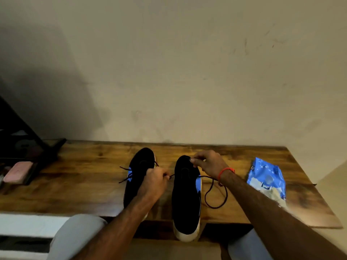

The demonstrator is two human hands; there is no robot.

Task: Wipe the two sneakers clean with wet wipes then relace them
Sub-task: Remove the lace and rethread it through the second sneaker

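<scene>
Dark-stained wood counter (78,184) carries two black sneakers: the left sneaker (135,177) and, beside it, the right sneaker (185,194), heel over the near edge. Wipes pack (266,178) lies well right. Relacing, it looks like: left hand (154,182) pinches the lace (216,196) end, right hand (208,163) pinches at the toe eyelets. Next call: thread that tip through.

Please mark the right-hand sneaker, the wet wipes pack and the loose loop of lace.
right-hand sneaker (185,196), head view: on its black upper, mid-length.
wet wipes pack (266,177), head view: on the blue face of the pack.
loose loop of lace (216,206), head view: on the bottom of the loop, on the table.
</scene>
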